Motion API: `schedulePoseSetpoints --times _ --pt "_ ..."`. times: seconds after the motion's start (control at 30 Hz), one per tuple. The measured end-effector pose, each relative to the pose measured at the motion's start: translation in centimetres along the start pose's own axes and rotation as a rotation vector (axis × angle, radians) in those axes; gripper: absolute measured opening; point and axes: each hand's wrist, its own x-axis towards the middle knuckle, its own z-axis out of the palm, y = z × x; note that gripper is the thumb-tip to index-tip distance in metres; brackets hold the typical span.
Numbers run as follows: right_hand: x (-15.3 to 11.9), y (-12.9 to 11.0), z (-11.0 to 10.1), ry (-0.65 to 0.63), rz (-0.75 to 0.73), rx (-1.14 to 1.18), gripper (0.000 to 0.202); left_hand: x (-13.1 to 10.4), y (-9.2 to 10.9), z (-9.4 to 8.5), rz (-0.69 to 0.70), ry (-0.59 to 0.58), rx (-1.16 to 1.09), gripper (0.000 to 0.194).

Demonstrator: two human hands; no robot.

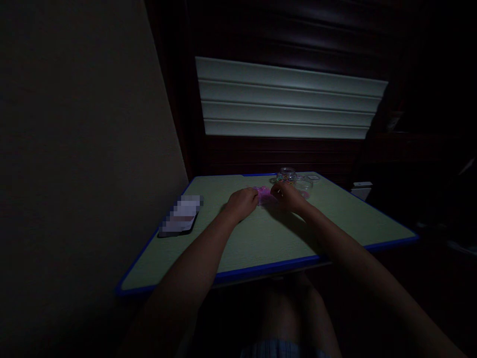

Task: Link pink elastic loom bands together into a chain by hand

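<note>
A small, bright pink piece with a bumpy upper edge (pixel 265 196), perhaps plastic, is between my two hands over the middle of the table; the dim light hides its exact kind. My left hand (pixel 242 203) is closed at its left end, fingertips against it. At the right end, my right hand (pixel 289 197) has thumb and fingers curled into a pinch; anything between those fingertips is too small to make out. Just behind my right hand stands a clear jar (pixel 286 174) with small multicoloured bits inside. Beside it is a second clear container (pixel 304 186) with something pink in it.
The pale green table (pixel 261 243) has a blue rim. A dark-edged flat device (pixel 181 216), its face blurred out, lies at the left. A clear round lid (pixel 312 178) rests near the back edge. A wall stands close on the left, and white slats are behind.
</note>
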Motion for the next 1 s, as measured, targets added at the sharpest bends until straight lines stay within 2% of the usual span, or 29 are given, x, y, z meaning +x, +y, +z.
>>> schedulePoseSetpoints --times 0.2,0.37,0.67,0.9,1.0 --pt "0.1 0.1 0.3 0.023 -0.034 0.028 0.016 0.8 -0.3 0.6 -0.085 0.075 -0.371 0.029" --pt "0.1 0.0 0.4 0.016 -0.038 0.056 0.016 0.9 -0.3 1.0 -0.101 0.067 -0.518 0.035" --pt "0.2 -0.4 0.3 -0.001 -0.032 0.049 0.017 0.9 -0.3 1.2 -0.092 0.021 -0.561 0.027" --pt "0.1 -0.6 0.1 -0.024 -0.052 0.083 0.015 0.9 -0.2 1.0 -0.074 0.059 -0.52 0.024" --pt "0.2 -0.4 0.2 0.011 -0.04 0.129 0.017 0.8 -0.1 0.9 -0.051 0.078 -0.538 0.025"
